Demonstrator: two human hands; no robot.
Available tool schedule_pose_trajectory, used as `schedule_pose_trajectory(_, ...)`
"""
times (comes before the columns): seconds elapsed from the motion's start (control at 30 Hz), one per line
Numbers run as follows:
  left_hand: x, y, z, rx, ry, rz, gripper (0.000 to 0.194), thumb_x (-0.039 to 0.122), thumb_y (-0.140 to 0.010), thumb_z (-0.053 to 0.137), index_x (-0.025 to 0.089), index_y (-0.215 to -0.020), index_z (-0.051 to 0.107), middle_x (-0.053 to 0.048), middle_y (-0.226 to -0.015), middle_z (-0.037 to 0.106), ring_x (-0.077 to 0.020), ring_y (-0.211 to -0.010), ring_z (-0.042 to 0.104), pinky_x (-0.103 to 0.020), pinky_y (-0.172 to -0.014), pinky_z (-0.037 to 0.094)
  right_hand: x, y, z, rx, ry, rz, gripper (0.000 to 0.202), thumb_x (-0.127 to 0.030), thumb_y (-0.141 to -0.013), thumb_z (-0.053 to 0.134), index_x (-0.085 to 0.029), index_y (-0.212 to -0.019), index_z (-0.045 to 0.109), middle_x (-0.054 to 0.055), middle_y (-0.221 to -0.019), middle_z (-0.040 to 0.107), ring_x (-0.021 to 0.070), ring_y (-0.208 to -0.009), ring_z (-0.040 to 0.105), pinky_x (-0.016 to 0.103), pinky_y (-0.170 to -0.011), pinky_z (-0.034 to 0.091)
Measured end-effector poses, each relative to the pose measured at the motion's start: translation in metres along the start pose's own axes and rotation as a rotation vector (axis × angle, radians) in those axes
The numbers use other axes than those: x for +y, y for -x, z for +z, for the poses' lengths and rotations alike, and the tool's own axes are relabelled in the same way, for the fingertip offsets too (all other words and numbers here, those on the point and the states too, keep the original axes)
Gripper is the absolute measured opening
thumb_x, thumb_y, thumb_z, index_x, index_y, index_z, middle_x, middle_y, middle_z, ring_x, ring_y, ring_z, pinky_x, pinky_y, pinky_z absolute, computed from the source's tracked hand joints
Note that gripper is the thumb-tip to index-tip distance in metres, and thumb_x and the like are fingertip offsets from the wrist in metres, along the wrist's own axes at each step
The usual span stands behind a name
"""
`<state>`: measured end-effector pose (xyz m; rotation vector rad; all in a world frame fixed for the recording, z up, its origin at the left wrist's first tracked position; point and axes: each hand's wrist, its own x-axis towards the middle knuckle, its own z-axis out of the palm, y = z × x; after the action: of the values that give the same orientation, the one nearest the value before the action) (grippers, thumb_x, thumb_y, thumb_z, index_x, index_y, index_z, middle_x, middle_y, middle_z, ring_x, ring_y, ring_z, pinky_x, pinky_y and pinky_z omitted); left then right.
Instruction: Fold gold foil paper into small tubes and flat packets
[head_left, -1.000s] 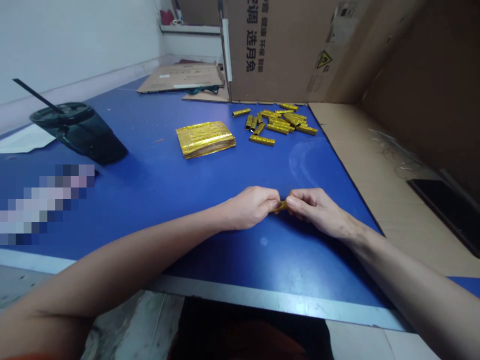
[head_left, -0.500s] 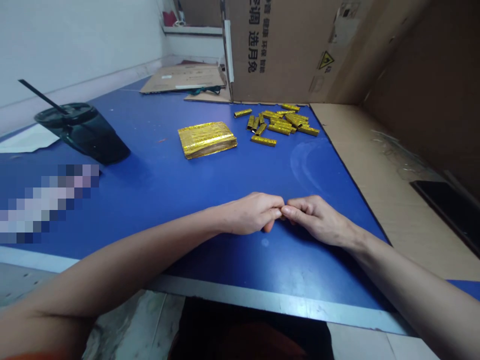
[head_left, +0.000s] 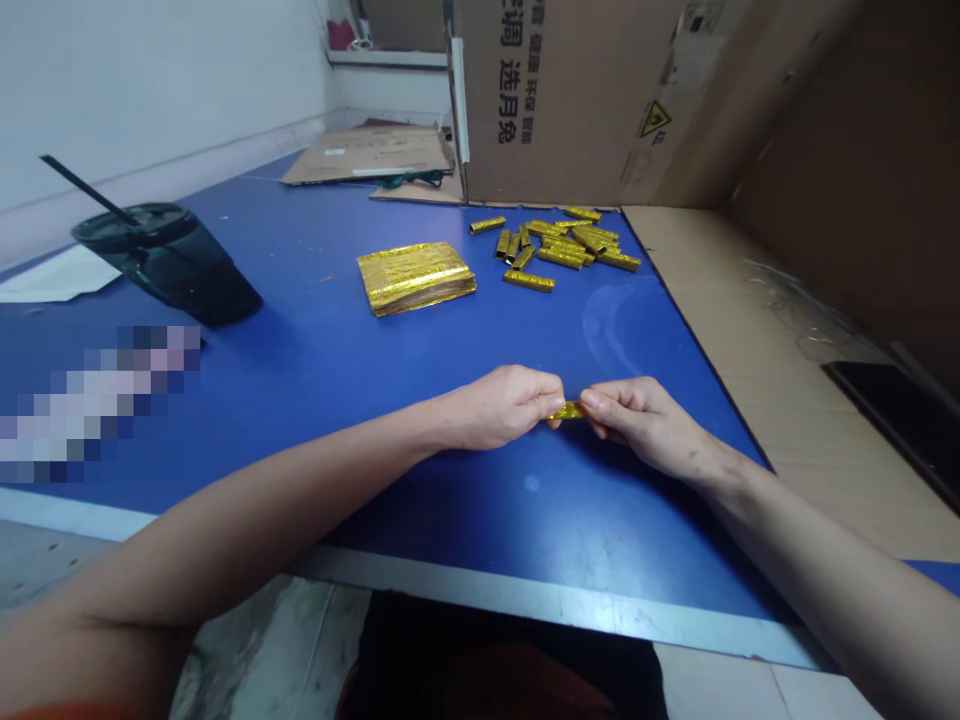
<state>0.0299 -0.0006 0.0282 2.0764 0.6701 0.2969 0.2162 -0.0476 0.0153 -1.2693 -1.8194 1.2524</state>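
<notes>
Between my two hands is a small gold foil strip [head_left: 571,411], folded narrow. My left hand [head_left: 517,405] pinches its left end, and my right hand [head_left: 630,415] grips the right end between thumb and fingers. Only the middle of the strip shows; the ends are hidden by fingers. Farther back on the blue table lies a flat stack of gold foil sheets [head_left: 416,277]. To the right of that stack, several small folded gold pieces [head_left: 562,245] lie in a loose pile.
A dark cup with a straw [head_left: 172,265] stands at the left, near a blurred patch. Flat cardboard [head_left: 367,155] lies at the back. A large cardboard box [head_left: 570,100] rises behind the gold pieces, and brown board [head_left: 720,330] runs along the right.
My hands have moved slightly up and apart, and the gold strip between them now shows. The stack and the pile have not moved on the table.
</notes>
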Motion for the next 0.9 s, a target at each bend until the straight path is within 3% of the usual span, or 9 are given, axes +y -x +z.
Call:
schedule_pose_trajectory(0.37, -0.011, -0.004, -0.009, 0.043, 0.058, -0.007, 0.027, 0.029, -0.085, 0.038, 0.014, -0.065, 0.049, 0.008, -0.04, 0.038, -0.0044, -0.038, 0.033, -0.016, -0.044, 0.029, 0.005, -0.004, -0.004, 0.056, 0.044, -0.025, 0.043, -0.048, -0.083, 0.041, -0.017, -0.053, 0.044, -0.007, -0.044, 0.028, 0.0059, -0.041, 0.022, 0.023, -0.039, 0.017)
schedule_pose_trajectory(0.53, -0.018, -0.007, -0.01, 0.115, 0.226, -0.128, 0.03, 0.031, -0.085, 0.04, 0.015, -0.06, 0.041, 0.006, -0.043, 0.044, -0.0035, -0.036, 0.034, -0.016, -0.039, 0.027, 0.003, -0.001, -0.004, 0.212, 0.385, -0.174, 0.039, -0.041, -0.086, 0.038, -0.018, -0.055, 0.041, -0.005, -0.049, 0.032, 0.0075, -0.045, 0.029, 0.023, -0.045, 0.025)
schedule_pose_trajectory(0.67, -0.02, -0.008, -0.009, 0.161, 0.484, -0.232, 0.022, 0.029, -0.085, 0.04, 0.014, -0.07, 0.048, 0.005, -0.047, 0.045, -0.004, -0.035, 0.036, -0.016, -0.036, 0.026, 0.002, 0.0, -0.002, 0.286, 0.673, -0.321, 0.035, -0.037, -0.086, 0.04, -0.019, -0.056, 0.04, -0.003, -0.055, 0.036, 0.0091, -0.049, 0.031, 0.025, -0.051, 0.027)
schedule_pose_trajectory(0.77, -0.022, -0.008, -0.009, 0.205, 0.505, -0.216, 0.013, 0.022, -0.082, 0.045, 0.013, -0.076, 0.052, 0.004, -0.053, 0.046, -0.0035, -0.04, 0.04, -0.015, -0.039, 0.029, 0.001, 0.001, -0.001, 0.241, 0.638, -0.245, 0.032, -0.041, -0.085, 0.041, -0.018, -0.064, 0.048, -0.001, -0.06, 0.044, 0.0103, -0.053, 0.037, 0.025, -0.054, 0.031)
schedule_pose_trajectory(0.9, -0.022, -0.009, -0.009, 0.275, 0.39, -0.125, 0.007, 0.013, -0.079, 0.045, 0.012, -0.079, 0.052, 0.005, -0.055, 0.046, -0.0034, -0.044, 0.041, -0.015, -0.042, 0.032, 0.002, -0.001, -0.002, 0.148, 0.322, -0.043, 0.041, -0.05, -0.084, 0.035, -0.016, -0.068, 0.052, 0.0, -0.058, 0.048, 0.0099, -0.051, 0.041, 0.024, -0.048, 0.032)
